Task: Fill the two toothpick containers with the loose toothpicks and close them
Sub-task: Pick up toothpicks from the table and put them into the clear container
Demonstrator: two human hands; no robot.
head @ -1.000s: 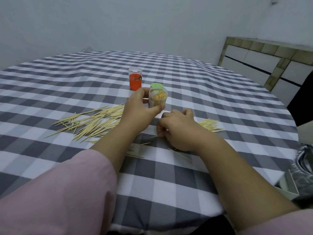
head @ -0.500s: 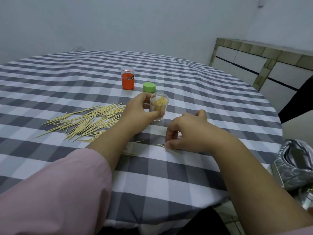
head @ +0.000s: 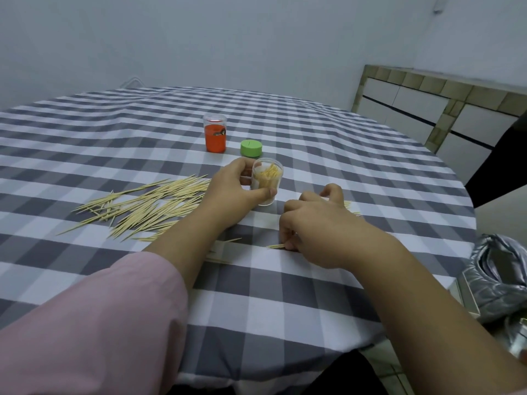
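My left hand [head: 236, 185] grips a clear open container [head: 267, 182] that stands on the checked tablecloth, partly filled with toothpicks. Its green lid [head: 251, 148] lies behind it. An orange container [head: 215, 137] stands further back, uncapped as far as I can see. A big pile of loose toothpicks [head: 145, 206] lies left of my left hand. My right hand [head: 316, 226] presses down on the cloth, fingers pinched on a few toothpicks [head: 276, 246] at its fingertips. A few more toothpicks [head: 349, 206] peek out behind it.
The round table [head: 313, 323] carries a grey and white checked cloth; its edge curves close on the right and near side. A silver padded bag [head: 502, 277] sits beyond the right edge. A tiled counter [head: 427, 109] stands at the back right.
My right hand slid toward me and closed its fingers on a few stray toothpicks. My left hand kept hold of the clear container, which shifted slightly. The view swung left.
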